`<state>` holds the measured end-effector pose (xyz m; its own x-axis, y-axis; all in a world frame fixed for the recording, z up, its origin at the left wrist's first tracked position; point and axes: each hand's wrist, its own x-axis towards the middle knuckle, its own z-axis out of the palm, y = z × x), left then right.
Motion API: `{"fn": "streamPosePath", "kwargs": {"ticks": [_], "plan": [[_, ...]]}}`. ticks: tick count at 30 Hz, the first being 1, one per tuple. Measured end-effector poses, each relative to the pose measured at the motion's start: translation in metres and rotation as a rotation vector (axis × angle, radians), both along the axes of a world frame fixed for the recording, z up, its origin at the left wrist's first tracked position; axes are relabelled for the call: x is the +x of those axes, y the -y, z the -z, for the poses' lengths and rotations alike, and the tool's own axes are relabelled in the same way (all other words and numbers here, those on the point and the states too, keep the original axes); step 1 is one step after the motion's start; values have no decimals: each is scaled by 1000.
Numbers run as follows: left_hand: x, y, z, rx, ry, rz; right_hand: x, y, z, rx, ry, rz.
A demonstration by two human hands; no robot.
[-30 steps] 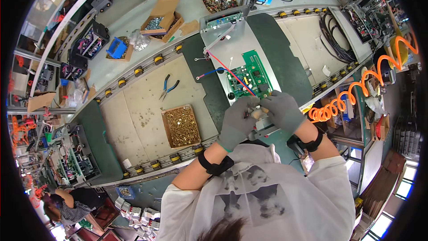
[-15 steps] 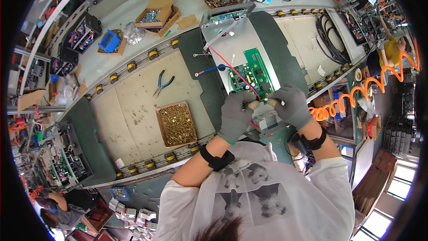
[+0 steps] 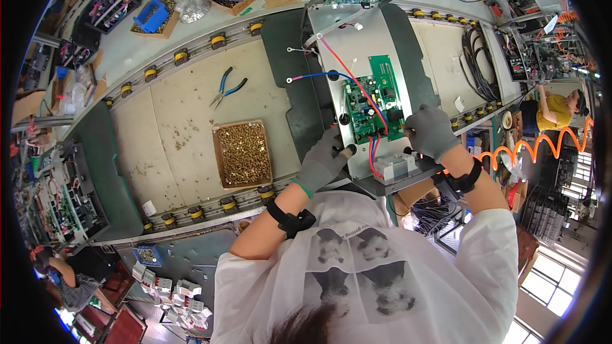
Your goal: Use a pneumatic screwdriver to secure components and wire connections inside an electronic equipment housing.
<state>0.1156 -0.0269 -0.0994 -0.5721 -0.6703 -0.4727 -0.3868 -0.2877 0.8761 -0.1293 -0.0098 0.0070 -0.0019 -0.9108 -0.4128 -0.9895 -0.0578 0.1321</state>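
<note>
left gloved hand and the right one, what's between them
In the head view, red and blue wires and the lower end of the green circuit board lie between left hand and right hand, over the silver metal plate.

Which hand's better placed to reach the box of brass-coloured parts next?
Likely your left hand: it's at the left edge of the metal panel, nearer the box, while your right hand is beyond the green circuit board.
</note>
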Motion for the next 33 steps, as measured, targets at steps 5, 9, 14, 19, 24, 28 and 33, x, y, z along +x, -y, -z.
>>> {"fn": "streamPosePath", "kwargs": {"ticks": [5, 9, 14, 19, 24, 28, 33], "plan": [[2, 0, 10, -10, -69, -24, 8, 11, -7, 127, -40, -7], [1, 2, 14, 15, -110, -37, 15, 19, -8, 218, -125, -62], [1, 1, 23, -50, -162, -40, 36, 49, -13, 469, -232, 6], [15, -4, 39, 93, -447, -182, 41, 56, -5, 534, -296, -30], [43, -1, 64, 183, -331, -344, 9, 41, 4, 539, -113, 4], [58, 3, 75, 256, -241, -458, 15, 23, 15, 446, -259, -20], [69, 1, 78, 239, -181, -464, -1, 31, -13, 338, -22, -33]]}}
